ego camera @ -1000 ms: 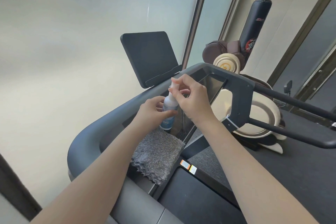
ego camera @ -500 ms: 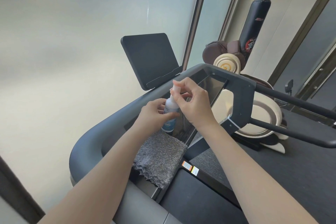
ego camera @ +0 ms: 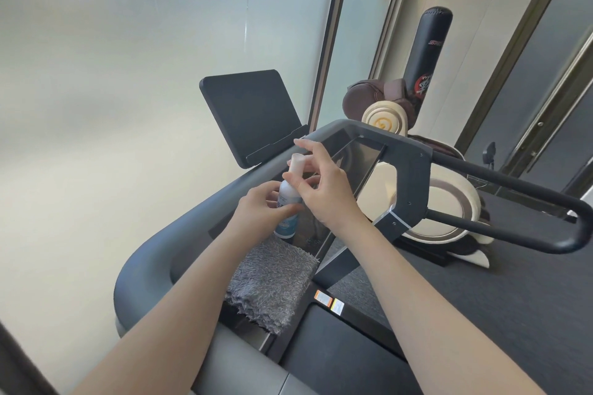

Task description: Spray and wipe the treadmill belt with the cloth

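Note:
A small white spray bottle (ego camera: 287,202) with a blue label stands upright on the treadmill console. My left hand (ego camera: 261,207) grips its body. My right hand (ego camera: 324,184) pinches the translucent cap (ego camera: 296,162) at the bottle's top. A folded grey fluffy cloth (ego camera: 272,282) lies on the console just below the bottle, hanging over the edge. The dark treadmill belt (ego camera: 337,359) shows at the bottom centre.
The treadmill's black screen (ego camera: 250,115) rises behind the bottle. A black handrail (ego camera: 513,183) runs to the right. A cream massage chair (ego camera: 442,205) and a black punching bag (ego camera: 430,58) stand beyond. A frosted glass wall (ego camera: 112,106) is on the left.
My right hand's fingers have shifted on the bottle's top, and the cap now shows between them. The bottle and cloth stay in place.

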